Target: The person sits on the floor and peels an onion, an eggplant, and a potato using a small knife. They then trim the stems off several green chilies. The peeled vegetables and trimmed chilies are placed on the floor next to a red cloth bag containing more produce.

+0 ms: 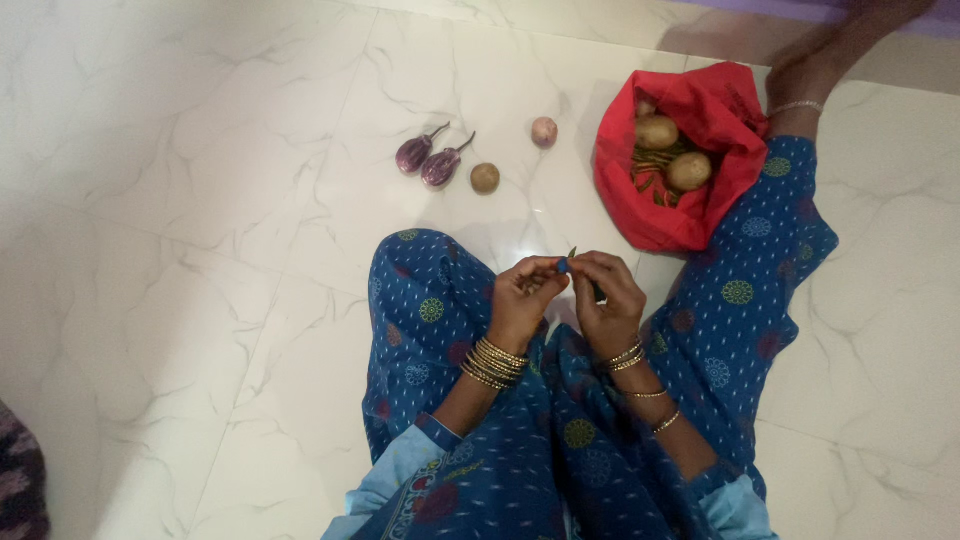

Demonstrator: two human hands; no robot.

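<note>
I see a small blue-tipped object pinched between the fingertips of both my hands, above my lap near the middle of the floor; what it is I cannot tell. My left hand grasps it from one side and my right hand from the other, both clenched on it. Beyond them a red cloth bag sits open toward the floor's far right, holding potatoes. To its left lie a loose potato, an onion and two small purple aubergines.
</note>
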